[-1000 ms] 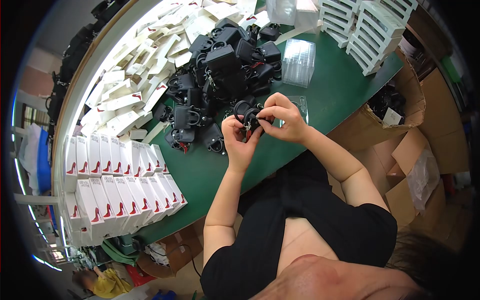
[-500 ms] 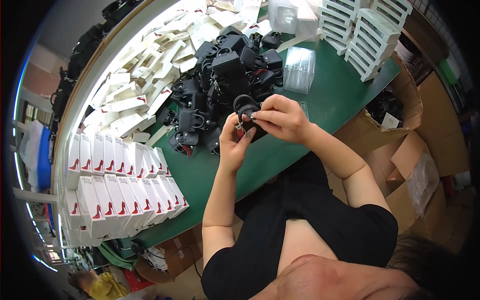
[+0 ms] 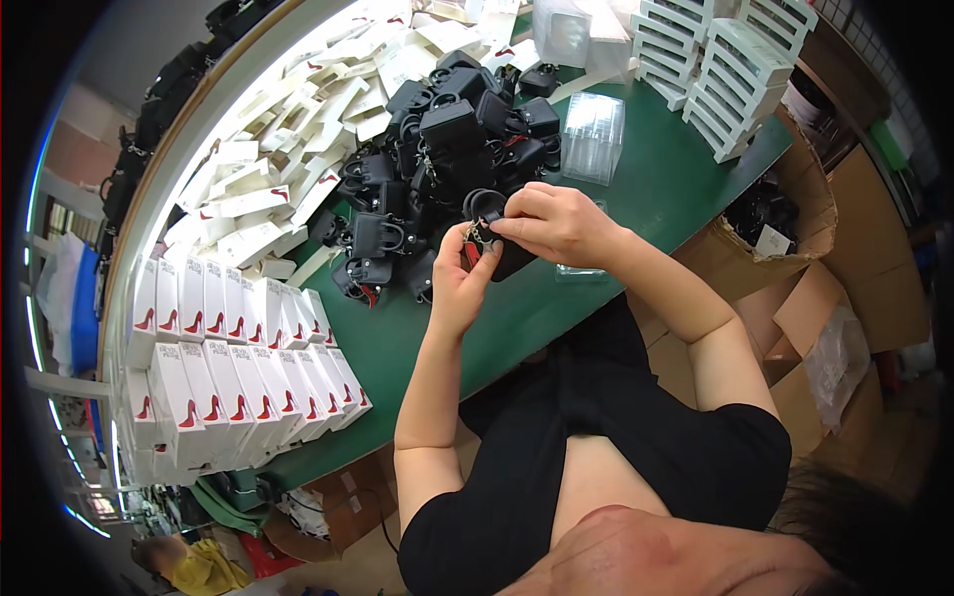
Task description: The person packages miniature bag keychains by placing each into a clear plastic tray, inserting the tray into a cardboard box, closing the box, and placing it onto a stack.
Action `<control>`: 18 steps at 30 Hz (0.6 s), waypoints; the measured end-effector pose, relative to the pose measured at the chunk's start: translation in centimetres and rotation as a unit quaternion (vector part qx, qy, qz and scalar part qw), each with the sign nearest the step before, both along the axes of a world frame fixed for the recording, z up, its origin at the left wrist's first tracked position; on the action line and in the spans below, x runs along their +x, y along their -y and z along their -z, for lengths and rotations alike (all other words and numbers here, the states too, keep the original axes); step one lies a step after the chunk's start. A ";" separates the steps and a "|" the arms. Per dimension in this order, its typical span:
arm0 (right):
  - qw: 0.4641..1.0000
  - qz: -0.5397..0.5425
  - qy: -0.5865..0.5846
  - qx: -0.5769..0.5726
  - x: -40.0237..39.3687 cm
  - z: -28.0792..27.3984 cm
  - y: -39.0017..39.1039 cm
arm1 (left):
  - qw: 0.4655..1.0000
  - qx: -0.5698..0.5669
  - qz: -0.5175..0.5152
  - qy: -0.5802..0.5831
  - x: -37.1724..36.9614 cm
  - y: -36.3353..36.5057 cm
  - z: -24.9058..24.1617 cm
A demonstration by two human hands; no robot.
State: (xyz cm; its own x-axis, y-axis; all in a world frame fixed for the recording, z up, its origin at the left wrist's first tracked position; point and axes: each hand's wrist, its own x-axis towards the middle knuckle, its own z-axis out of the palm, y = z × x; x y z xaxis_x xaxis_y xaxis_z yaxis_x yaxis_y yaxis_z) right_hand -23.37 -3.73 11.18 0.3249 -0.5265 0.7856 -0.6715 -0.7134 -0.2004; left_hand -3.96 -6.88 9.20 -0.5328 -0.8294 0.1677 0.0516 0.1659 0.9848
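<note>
My left hand (image 3: 461,283) is closed on a miniature black handbag (image 3: 509,260), its thumb and fingers near a red charm (image 3: 472,254) and small metal clasp. Looped black handles (image 3: 483,204) rise above the fingertips. My right hand (image 3: 556,226) pinches the same bag near the base of the handles; its fingertips partly cover that spot. Just beyond both hands is a heap of similar small black handbags (image 3: 452,129), some with red charms and metal chains.
White boxes with red shoe prints (image 3: 238,397) stand in rows at left on the green table (image 3: 666,179). More white boxes (image 3: 263,204) lie piled behind. Clear plastic cases (image 3: 593,139), white racks (image 3: 735,84) and an open carton (image 3: 820,214) are at right. Another person (image 3: 194,566) is lower left.
My right fingertips have shifted slightly left and down on the handbag. The handbag has turned a little, showing more of its handles and red charm. A clear tray beneath my right forearm shows more.
</note>
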 end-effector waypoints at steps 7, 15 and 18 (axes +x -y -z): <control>0.996 -0.006 0.088 -0.018 0.0 1.2 0.1 | 0.999 0.027 0.012 -0.038 -0.3 0.1 -0.4; 0.997 0.045 0.060 -0.019 0.2 1.5 -0.6 | 0.997 0.065 0.016 -0.043 -0.9 0.3 -0.3; 0.997 0.069 0.043 -0.001 0.3 1.6 -0.9 | 0.995 0.086 0.015 -0.053 -0.9 0.2 0.0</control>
